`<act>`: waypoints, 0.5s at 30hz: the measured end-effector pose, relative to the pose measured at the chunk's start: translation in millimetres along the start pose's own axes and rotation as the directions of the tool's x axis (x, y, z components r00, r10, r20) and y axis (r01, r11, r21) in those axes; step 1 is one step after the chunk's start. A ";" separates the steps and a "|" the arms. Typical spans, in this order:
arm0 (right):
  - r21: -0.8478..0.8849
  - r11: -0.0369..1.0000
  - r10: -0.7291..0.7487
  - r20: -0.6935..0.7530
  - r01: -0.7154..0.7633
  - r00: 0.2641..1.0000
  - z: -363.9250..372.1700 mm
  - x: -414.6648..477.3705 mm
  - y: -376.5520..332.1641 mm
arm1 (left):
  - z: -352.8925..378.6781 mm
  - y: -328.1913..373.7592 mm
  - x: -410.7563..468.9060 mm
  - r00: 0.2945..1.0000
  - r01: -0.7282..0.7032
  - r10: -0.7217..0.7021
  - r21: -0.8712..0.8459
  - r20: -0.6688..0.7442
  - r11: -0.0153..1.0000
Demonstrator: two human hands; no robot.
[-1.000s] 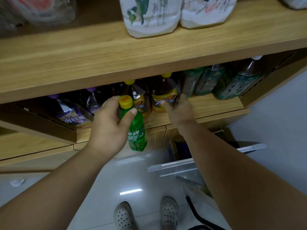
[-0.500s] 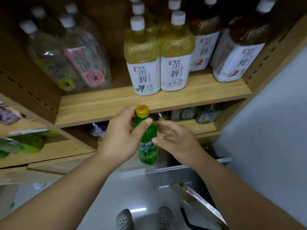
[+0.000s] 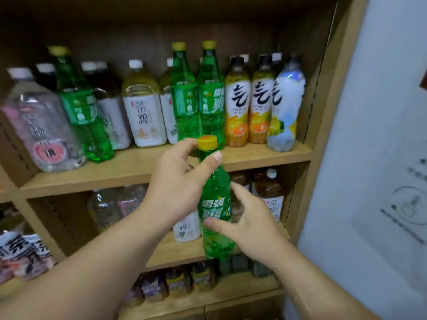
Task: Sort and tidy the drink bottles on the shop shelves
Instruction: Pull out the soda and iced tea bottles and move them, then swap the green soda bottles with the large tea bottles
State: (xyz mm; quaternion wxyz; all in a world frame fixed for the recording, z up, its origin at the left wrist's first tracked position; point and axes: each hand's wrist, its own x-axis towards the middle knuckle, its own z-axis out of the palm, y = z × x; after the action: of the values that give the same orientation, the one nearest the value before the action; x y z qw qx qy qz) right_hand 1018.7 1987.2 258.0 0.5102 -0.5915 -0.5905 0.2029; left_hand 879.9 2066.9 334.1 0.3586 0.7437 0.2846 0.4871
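Left hand (image 3: 175, 181) pinches green bottle (image 3: 215, 204) by neck, right hand (image 3: 251, 227) open at label, just below tall green pair (image 3: 209, 102); we may topple them shelving.

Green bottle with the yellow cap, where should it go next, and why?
Probably lift the green bottle onto the upper shelf beside the two tall green bottles: same colour, same yellow caps. The left hand grips its neck.

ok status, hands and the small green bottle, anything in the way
Left hand grips small green bottle at the neck, upright, off the shelves. Right hand open, fingers by its label. Tall green bottles stand on upper shelf behind.
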 end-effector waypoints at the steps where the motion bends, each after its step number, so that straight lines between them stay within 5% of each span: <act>1: 0.003 1.000 -0.023 -0.023 0.023 0.999 -11.6 7.0 -10.9 | 1.1 13.6 11.3 1.000 -0.029 0.029 0.008 0.002 1.000; 10: -0.053 0.977 -0.210 -0.375 0.205 0.903 -115.8 68.1 -84.1 | -9.4 129.7 109.1 0.935 -0.320 0.350 0.298 -0.050 0.899; 15: -0.124 0.958 -0.286 -0.457 0.258 0.842 -163.7 103.1 -131.8 | -17.9 202.0 174.2 0.874 -0.407 0.483 0.465 -0.052 0.786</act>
State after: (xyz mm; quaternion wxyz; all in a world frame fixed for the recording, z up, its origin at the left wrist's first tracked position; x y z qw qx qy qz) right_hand 1114.6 1992.3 471.4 0.6445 -0.5475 -0.5323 -0.0383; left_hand 941.6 2088.7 593.4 0.0304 0.8073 0.2323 0.5417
